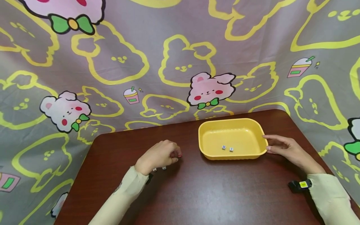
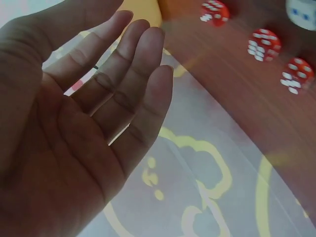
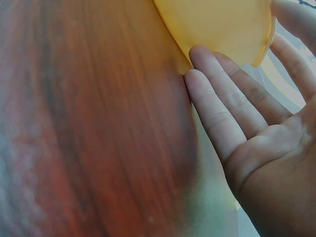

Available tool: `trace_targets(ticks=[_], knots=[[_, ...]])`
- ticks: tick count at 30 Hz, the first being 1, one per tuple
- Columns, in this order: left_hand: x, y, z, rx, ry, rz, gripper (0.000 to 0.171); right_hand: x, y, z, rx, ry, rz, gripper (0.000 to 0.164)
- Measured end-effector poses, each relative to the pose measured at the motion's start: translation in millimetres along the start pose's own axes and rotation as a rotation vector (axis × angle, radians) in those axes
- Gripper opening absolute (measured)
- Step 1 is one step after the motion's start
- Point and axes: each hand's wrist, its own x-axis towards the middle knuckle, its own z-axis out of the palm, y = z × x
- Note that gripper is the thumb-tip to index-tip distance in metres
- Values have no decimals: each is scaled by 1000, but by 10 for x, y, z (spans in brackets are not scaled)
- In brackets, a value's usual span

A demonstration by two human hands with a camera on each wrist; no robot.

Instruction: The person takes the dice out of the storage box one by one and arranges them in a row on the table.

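Observation:
My left hand hovers over the left-centre of the table. In the left wrist view its palm shows, fingers loosely bent and nothing held. Beyond them on the table lie several red dice and a white die, cut by the frame edge. In the head view a red die shows by the fingertips; small white dice lie below the hand. My right hand touches the right end of a yellow basin, fingers nearly straight. Two white dice lie in the basin.
The dark brown table has rounded far corners. A grey curtain with rabbit prints hangs behind it and along both sides. The basin stands near the far right part of the table.

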Motion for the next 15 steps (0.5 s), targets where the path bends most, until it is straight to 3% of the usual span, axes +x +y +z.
trace_targets(ticks=[6,15], knots=[[131,98,-67,38,24,56,15,-8,-14,-4,4,-4,12,50],[269,189,-148,55,18,65,14,-13,-8,-11,-6,-1,9,49]])
